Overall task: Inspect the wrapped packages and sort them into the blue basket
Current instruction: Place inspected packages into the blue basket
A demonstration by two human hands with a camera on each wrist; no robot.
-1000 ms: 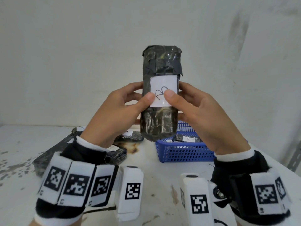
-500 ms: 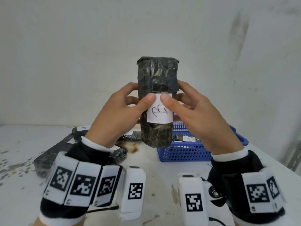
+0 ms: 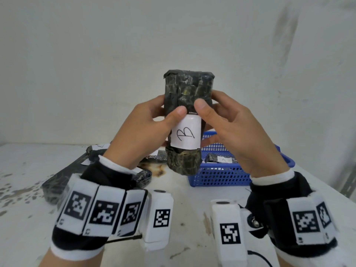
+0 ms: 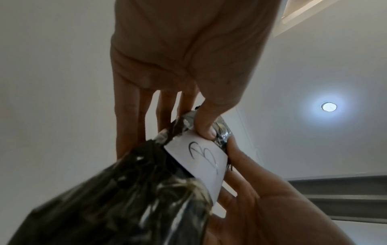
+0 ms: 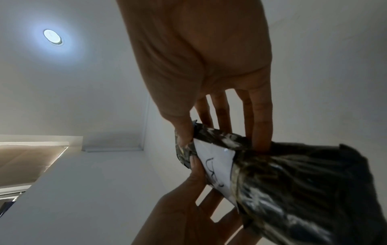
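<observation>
Both hands hold one dark package (image 3: 187, 120) upright in the air, above the desk (image 3: 185, 205). The left hand (image 3: 140, 135) grips its left side, thumb on the front. The right hand (image 3: 237, 132) grips the right side the same way, fingers (image 5: 261, 119) curled behind. A white label (image 3: 185, 134) on the front says B. The blue basket (image 3: 221, 174) sits behind, with a package (image 3: 219, 158) marked A inside. More packages (image 3: 63, 182) lie at the left.

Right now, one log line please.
phase: inspect | left hand + right hand: hold package upright | label: B | basket: behind
</observation>
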